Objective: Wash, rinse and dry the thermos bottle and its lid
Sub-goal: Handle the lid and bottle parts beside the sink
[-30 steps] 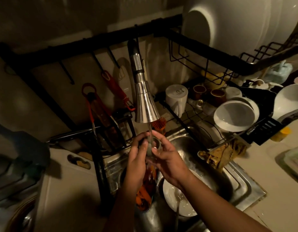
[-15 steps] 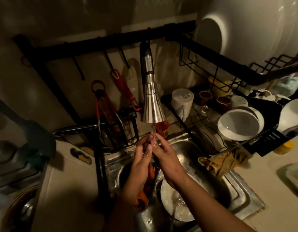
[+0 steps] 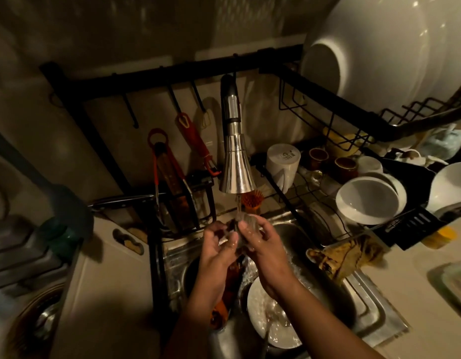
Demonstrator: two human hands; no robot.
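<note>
Both my hands meet under the running tap (image 3: 236, 174) over the steel sink (image 3: 374, 304). My right hand (image 3: 263, 244) cups a small round piece, apparently the thermos lid (image 3: 247, 220), right in the thin stream of water. My left hand (image 3: 219, 246) presses its fingers against the lid's left side. Most of the lid is hidden by my fingers. Below my left wrist a dark orange object (image 3: 230, 283) lies in the sink; in this dim light I cannot tell whether it is the thermos bottle.
A white plate (image 3: 263, 314) lies wet in the sink under my right forearm. A black dish rack (image 3: 379, 125) with bowls, mugs and a big white plate stands to the right. Red utensils (image 3: 195, 141) hang behind the tap. A yellow cloth (image 3: 346, 255) drapes over the sink edge.
My hands stay under the stream; the left fingers have shifted around the lid and the right hand now cups it more from the side. The camera view has drifted slightly.
</note>
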